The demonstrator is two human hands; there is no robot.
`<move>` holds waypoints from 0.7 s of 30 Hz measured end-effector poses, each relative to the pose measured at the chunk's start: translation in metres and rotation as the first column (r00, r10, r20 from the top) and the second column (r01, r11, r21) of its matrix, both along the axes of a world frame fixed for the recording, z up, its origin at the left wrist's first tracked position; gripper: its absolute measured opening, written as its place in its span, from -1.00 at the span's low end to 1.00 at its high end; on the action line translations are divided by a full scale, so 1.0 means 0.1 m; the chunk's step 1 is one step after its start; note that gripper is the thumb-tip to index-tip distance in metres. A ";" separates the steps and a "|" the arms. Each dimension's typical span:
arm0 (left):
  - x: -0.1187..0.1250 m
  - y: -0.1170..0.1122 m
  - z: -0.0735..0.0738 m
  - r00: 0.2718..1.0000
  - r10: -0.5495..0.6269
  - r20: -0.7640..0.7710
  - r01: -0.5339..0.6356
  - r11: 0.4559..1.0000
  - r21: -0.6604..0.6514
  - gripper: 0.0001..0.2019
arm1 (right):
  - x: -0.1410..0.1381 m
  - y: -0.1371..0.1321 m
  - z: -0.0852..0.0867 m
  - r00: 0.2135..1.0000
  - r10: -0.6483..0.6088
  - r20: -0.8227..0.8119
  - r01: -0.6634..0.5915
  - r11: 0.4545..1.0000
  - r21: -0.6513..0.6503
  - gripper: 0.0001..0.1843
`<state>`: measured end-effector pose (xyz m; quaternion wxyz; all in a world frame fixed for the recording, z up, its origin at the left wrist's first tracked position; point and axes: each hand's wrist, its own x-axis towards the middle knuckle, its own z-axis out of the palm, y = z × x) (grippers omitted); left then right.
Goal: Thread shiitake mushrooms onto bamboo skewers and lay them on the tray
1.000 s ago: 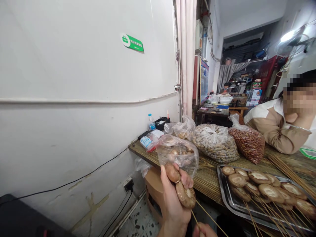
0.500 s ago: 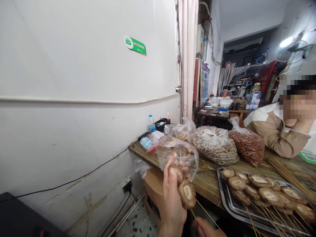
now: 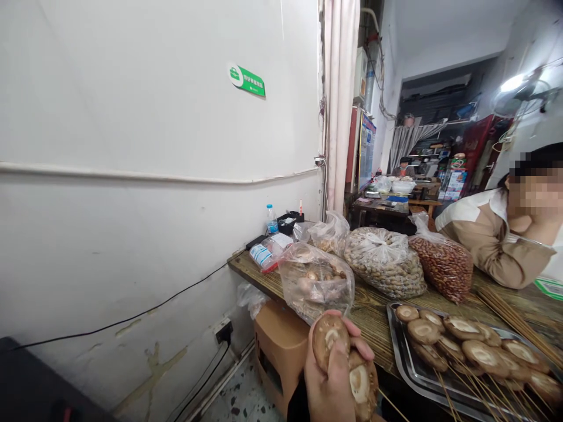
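My left hand (image 3: 328,375) is closed around brown shiitake mushrooms at the bottom middle, thumb pressed on the pale stem side of the upper mushroom (image 3: 324,340). Against the palm sits a lower mushroom (image 3: 361,384), and a thin wooden skewer (image 3: 393,404) sticks out beside it toward the bottom edge. Of my right hand only a sliver may show below the lower mushroom; its fingers are hidden. To the right, a metal tray (image 3: 398,357) bears several skewered mushrooms (image 3: 484,354), sticks pointing toward me. Just beyond my left hand stands an open plastic bag of mushrooms (image 3: 316,281).
Tied bags of small beige pieces (image 3: 382,264) and reddish-brown peanuts (image 3: 442,258) stand along the wooden table (image 3: 369,313). Loose skewers (image 3: 514,319) lie behind the tray. A person (image 3: 492,234) leans on the table at right. A brown stool (image 3: 279,340) is below.
My left hand has moved down and right, and its thumb now presses an upper mushroom facing me. My right hand, earlier holding a skewer, has dropped almost wholly out of view.
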<state>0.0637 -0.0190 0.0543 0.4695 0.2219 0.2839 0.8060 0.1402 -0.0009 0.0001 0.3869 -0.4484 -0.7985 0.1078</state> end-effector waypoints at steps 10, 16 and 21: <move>0.12 -0.10 -0.05 0.997 -0.042 0.067 0.039 0.998 0.053 -0.68 | -0.14 0.09 0.10 0.999 -0.030 -0.023 0.031 0.999 0.020 -0.51; 0.17 -0.12 -0.01 0.998 -0.011 0.063 0.007 0.998 0.055 -0.72 | -0.10 0.10 0.07 0.998 -0.051 -0.031 0.051 0.998 0.025 -0.56; 0.15 -0.10 -0.03 0.996 -0.058 0.066 0.055 0.997 0.045 -0.73 | -0.07 0.10 0.06 0.998 -0.026 -0.055 0.027 0.999 0.020 -0.49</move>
